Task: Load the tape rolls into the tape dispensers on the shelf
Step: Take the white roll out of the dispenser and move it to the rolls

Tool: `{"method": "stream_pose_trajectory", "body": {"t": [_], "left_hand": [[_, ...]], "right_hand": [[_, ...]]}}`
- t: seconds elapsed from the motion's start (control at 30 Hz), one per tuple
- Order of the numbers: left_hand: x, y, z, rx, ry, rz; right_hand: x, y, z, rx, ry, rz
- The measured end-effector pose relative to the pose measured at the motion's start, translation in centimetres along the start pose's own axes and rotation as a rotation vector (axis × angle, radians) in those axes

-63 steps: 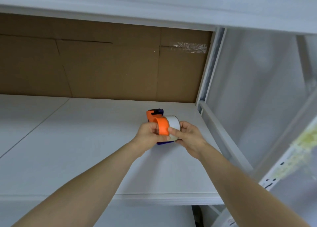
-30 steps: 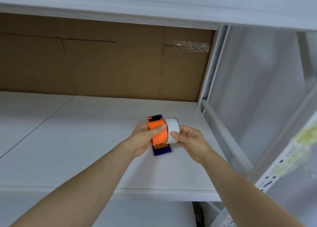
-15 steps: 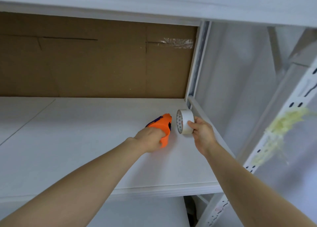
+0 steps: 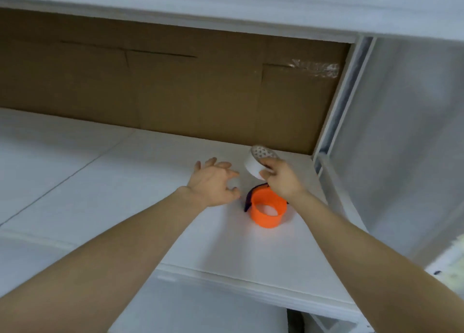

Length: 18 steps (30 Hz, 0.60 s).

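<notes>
While pinched: tape roll between fingers.

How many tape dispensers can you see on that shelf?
1. The orange dispenser lies on the white shelf near its right end, just below the right hand, which holds a tape roll. Others may sit outside the view.

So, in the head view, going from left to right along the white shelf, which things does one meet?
Open left hand → white tape roll pinched in the right hand → grey upright post of the shelf frame. The orange tape dispenser lies on the shelf below the roll, so its place is unclear.
</notes>
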<state>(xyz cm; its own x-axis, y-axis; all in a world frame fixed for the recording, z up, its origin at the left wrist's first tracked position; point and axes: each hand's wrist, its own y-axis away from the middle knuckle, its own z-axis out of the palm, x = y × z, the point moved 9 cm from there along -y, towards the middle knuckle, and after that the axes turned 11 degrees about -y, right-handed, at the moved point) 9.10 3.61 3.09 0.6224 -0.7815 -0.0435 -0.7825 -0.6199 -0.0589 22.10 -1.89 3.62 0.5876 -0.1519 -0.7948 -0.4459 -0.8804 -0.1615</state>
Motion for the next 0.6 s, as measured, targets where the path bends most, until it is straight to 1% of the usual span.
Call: {"method": "stream_pose_trajectory", "body": {"t": [0.1,0.2,0.33,0.47,0.6], "left_hand": [[-5.1,1.8,0.0,-0.048,-0.076,-0.141],[-10.8,4.6,0.2,-0.074,-0.075,-0.263],[-18.3,8.7,-0.3,-0.042,-0.082,-0.363],[-26.5,13.6,-0.9,-0.035,-0.087,-0.447],[-35.2,19.0,-1.7,0.012,-0.109,-0.53]], "right_hand": [[-3.3,-2.4,5.0,-0.121,0.114,-0.063],[-6.6,-3.2,10.1,-0.187,0.178,-0.105],[-11.9,-3.7,16.3,-0.2,0.236,-0.151],[-18.1,-4.2,23.5,-0.218,0.233,-0.211],[-24.1,-4.4,31.6,-0.219,0.203,-0.258]]}}
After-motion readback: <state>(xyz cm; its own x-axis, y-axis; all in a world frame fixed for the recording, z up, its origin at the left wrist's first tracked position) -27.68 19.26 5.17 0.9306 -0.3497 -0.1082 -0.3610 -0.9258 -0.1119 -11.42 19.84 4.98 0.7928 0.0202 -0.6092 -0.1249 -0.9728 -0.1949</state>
